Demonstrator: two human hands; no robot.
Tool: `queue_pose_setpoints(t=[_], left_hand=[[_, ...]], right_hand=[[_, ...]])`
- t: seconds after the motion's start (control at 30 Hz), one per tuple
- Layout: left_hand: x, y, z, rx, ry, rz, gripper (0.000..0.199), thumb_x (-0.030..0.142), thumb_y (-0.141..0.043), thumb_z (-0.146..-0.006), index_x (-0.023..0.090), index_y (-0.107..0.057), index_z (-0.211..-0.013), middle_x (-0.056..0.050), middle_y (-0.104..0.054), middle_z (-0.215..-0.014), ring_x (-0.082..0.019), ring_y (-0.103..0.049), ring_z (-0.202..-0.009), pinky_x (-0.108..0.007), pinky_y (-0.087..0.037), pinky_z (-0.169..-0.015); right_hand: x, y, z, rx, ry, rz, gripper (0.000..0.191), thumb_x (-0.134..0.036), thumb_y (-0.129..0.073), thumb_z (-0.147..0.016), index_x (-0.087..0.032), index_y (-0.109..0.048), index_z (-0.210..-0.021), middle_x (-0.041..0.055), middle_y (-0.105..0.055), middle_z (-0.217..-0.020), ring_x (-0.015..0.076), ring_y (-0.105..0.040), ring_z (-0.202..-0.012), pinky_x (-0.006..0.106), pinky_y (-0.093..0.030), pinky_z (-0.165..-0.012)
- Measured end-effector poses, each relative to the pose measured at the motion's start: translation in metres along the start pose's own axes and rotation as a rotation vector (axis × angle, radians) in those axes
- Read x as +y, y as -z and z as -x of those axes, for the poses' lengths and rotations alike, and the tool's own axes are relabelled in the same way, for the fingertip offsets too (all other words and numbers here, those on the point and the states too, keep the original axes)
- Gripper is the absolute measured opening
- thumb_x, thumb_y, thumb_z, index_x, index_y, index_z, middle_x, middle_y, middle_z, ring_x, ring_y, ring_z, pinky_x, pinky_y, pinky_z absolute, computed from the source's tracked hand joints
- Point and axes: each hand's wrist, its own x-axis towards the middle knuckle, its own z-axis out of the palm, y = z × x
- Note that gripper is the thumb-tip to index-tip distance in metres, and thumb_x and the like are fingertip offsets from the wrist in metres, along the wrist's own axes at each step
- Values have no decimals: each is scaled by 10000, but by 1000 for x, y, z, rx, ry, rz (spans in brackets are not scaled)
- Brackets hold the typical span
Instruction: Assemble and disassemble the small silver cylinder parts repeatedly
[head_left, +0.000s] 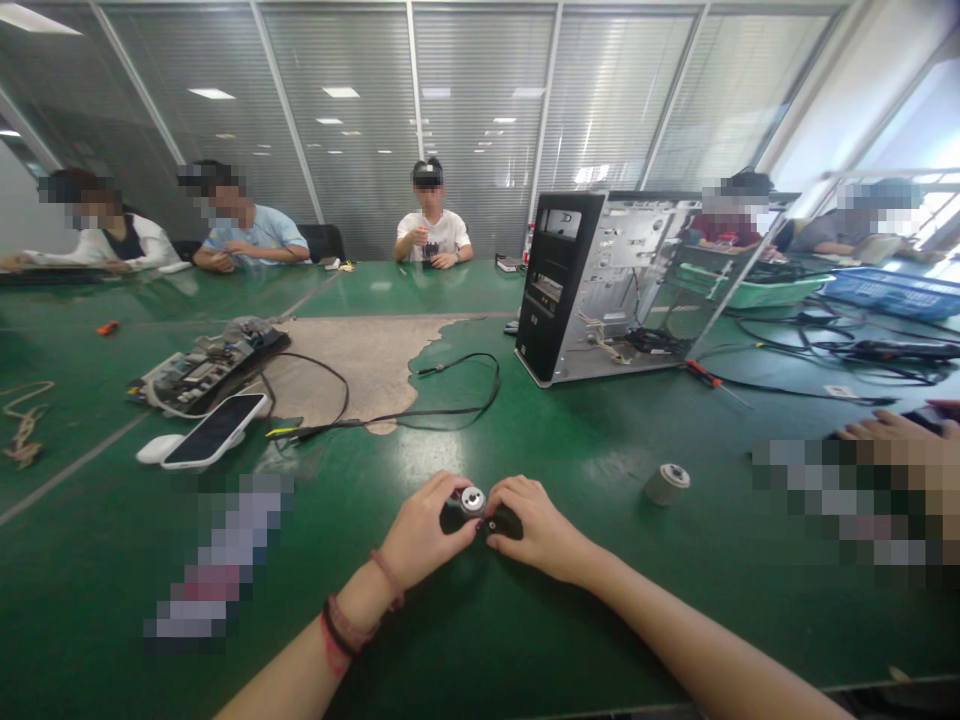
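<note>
A black cable (390, 415) is lying ahead of the left hand (424, 530), a small cylinder (666, 484) is standing right of the right hand (541, 528), a strip of worktop (570, 440) is running between them, and a computer case (600, 290) is blocking farther ahead.

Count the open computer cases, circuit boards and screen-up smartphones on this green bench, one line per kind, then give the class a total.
Open computer case: 1
Circuit board: 1
Screen-up smartphone: 1
Total: 3
</note>
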Motion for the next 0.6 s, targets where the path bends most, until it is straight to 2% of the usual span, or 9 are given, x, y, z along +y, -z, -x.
queue_pose_setpoints(t=[0.13,0.27,0.43,0.6], left_hand=[[1,3,1,-1,-17,8,198,284,-588,-810,205,-583,-991,-37,-592,-944,-198,-558,-894,-315,-458,-807],[0,5,2,7,-8,20,234,346,-474,-893,200,-587,-1036,-49,-605,-974,-194,-565,-911,-320,-452,-835],[-5,4,2,72,23,42,271,320,-362,-944,193,-588,-1024,-56,-615,-987,-191,-572,-944,-318,-445,-861],[-7,4,2,95,35,50,283,313,-337,-952,197,-591,-1001,-50,-615,-954,-191,-576,-919,-316,-450,-836]], right_hand=[[-1,-4,-1,86,-7,-44,363,-270,-674,-726,-216,-516,-1048,61,-596,-1017,234,-535,-969,394,-404,-856],[-4,-9,-2,141,1,-74,383,-269,-641,-756,-219,-492,-1106,77,-588,-1076,251,-523,-1024,417,-401,-895],[-6,-15,-3,167,33,-86,404,-264,-628,-770,-217,-479,-1143,84,-592,-1117,255,-519,-1056,430,-395,-920],[-9,-19,-5,176,40,-101,411,-247,-609,-779,-216,-475,-1166,84,-593,-1135,246,-520,-1069,429,-390,-931]])
